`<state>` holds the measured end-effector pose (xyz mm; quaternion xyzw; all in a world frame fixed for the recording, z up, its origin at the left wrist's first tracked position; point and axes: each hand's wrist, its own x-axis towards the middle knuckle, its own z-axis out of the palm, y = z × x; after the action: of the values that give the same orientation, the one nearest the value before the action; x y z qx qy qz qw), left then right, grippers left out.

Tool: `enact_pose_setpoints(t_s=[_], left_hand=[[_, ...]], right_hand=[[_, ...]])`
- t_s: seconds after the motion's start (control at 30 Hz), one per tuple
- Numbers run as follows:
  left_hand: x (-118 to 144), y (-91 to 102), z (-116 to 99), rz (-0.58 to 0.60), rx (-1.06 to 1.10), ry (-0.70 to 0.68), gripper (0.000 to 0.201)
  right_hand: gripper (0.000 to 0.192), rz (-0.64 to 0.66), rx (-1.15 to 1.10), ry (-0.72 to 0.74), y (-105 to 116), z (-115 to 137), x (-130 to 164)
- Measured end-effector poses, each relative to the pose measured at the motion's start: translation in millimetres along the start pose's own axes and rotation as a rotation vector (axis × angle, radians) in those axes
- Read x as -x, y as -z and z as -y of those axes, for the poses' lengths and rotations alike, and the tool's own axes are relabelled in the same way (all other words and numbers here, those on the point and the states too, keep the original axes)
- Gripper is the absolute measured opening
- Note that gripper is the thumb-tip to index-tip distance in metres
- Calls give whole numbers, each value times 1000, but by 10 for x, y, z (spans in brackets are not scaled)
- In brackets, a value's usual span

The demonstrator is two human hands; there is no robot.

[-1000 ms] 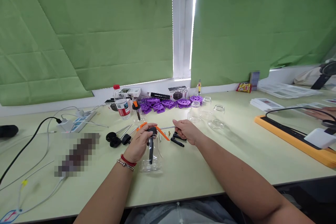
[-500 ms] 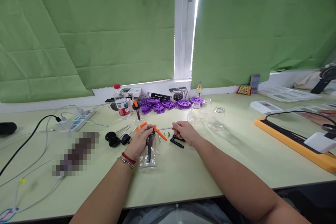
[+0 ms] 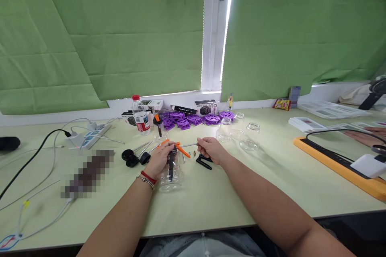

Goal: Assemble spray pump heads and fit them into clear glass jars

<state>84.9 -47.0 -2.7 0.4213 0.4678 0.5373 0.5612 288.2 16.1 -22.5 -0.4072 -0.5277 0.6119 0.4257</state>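
Note:
My left hand [image 3: 161, 160] is closed around the neck of a clear bottle [image 3: 165, 184], which has a black tube [image 3: 171, 168] inside. An orange part [image 3: 183, 151] sticks out past its fingers at the bottle's top. Between the fingertips of my right hand [image 3: 211, 148] is a thin metal rod [image 3: 189, 145]. The rod's far end reaches the orange part; whether it sits inside cannot be seen. Black plastic pieces [image 3: 204, 163] lie just below my right hand. Left of the bottle are black caps [image 3: 129, 158] and several loose metal rods [image 3: 143, 148].
Purple plastic parts [image 3: 182, 122] lie along the back beside a red-capped water bottle [image 3: 140, 118]. Clear glass bottles [image 3: 249, 138] stand right of centre. A power strip [image 3: 95, 135] with cables is at left, an orange-edged device [image 3: 337, 168] at right. Another person's hand [image 3: 366, 136] shows at far right.
The view has shifted slightly. Both hands keep their holds, and the bottle and rod stay in nearly the same place.

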Motion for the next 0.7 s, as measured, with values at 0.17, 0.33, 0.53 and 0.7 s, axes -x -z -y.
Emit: enact_pose_setpoints(t_s=[0.17,0.33,0.53,0.7], left_hand=[[13,-11,-24,-3,-2,2,26],[45,-38,-61,3,-12,18,26],[46,-8,-78,26,-1,40,28],[28,42,-73,40,29,77,30]], right_hand=[[22,32,-37,42,-11,16,4],[26,34,12,-5,-20,10,3],[22,13,33,159,-19,43,50],[23,-25,51,248,-26,71,71]])
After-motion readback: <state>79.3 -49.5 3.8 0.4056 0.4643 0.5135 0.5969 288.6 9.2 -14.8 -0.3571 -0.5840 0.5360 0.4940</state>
